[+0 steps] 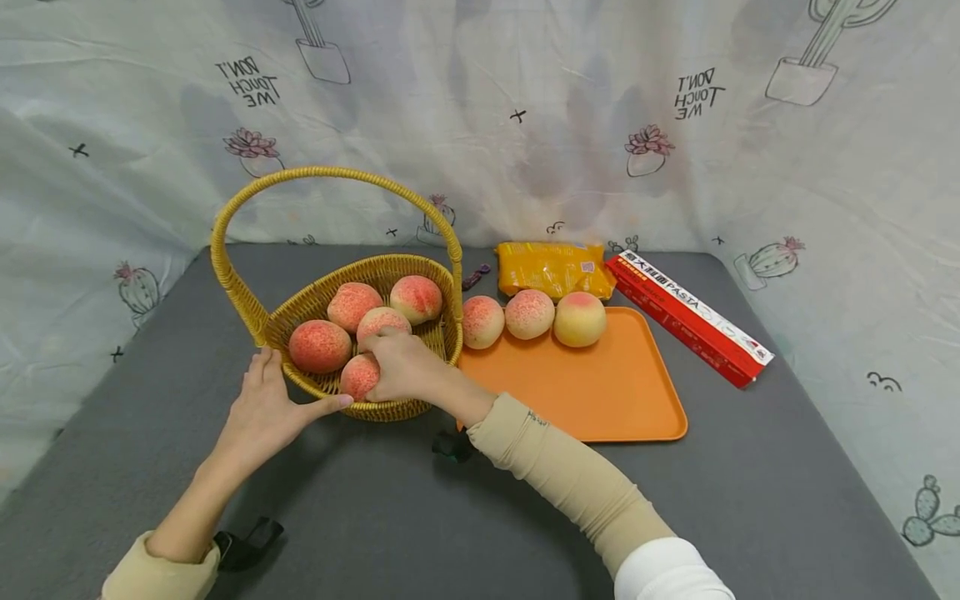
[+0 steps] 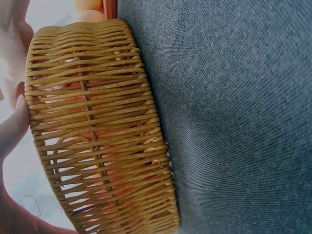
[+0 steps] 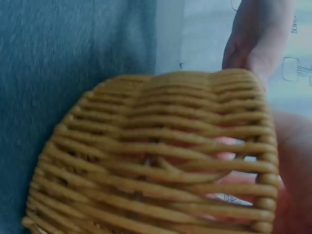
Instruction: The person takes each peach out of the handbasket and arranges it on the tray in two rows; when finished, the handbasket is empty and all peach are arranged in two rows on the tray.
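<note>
A yellow wicker basket [image 1: 390, 410] with a tall hoop handle holds several pinkish-red peaches. My left hand [image 1: 262, 412] rests against its left end, fingers straight by the foot of the handle and thumb stretched along the near rim. In the left wrist view the thumb [image 2: 18, 117] touches the rim. My right hand [image 1: 405, 367] reaches over the near right rim into the basket. It grips the front peach [image 1: 358, 377], fingers over its top and thumb at its near side. Another peach [image 1: 384, 321] lies right behind those fingers. Woven slats partly hide the right hand in its wrist view.
Right of the basket lies an orange tray [image 1: 570, 392] with three peaches [image 1: 529, 314] along its back edge. Behind them is a yellow packet [image 1: 555, 268], with a small purple wrapped item [image 1: 476, 277] beside it. A red pasta box [image 1: 686, 317] lies at the right.
</note>
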Available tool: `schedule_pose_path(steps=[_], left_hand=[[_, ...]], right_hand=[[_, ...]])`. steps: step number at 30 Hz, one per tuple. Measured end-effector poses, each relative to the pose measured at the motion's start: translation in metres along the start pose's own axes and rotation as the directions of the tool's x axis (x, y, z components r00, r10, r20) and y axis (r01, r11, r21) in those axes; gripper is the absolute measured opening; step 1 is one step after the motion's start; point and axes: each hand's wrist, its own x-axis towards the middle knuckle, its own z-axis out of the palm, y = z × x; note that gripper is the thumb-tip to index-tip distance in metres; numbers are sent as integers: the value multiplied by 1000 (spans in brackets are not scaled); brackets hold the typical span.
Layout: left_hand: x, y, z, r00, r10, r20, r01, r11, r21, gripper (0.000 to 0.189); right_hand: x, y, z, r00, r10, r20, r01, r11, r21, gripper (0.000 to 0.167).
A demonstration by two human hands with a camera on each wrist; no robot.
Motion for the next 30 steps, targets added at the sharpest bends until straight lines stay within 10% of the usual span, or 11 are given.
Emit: schedule_pose_path(steps=[9,19,24,30], left_hand=[[0,0,1,1000,5,-13,-5,1000,-1,127],[0,3,2,1000,-3,-6,3,1000,-10,128],[1,1,1,1000,-9,11,9,1000,-1,126],[1,-1,-1,1000,0,7,0,1000,7,127]], right_hand=[[-1,10,0,997,-19,-72,26,995,98,37],[-13,25,-4,984,18,-177,40,947,319,58],[-30,35,-17,962,89,-258,67,839,540,63],[-59,50,-38,927,152,-342,182,614,768,57]])
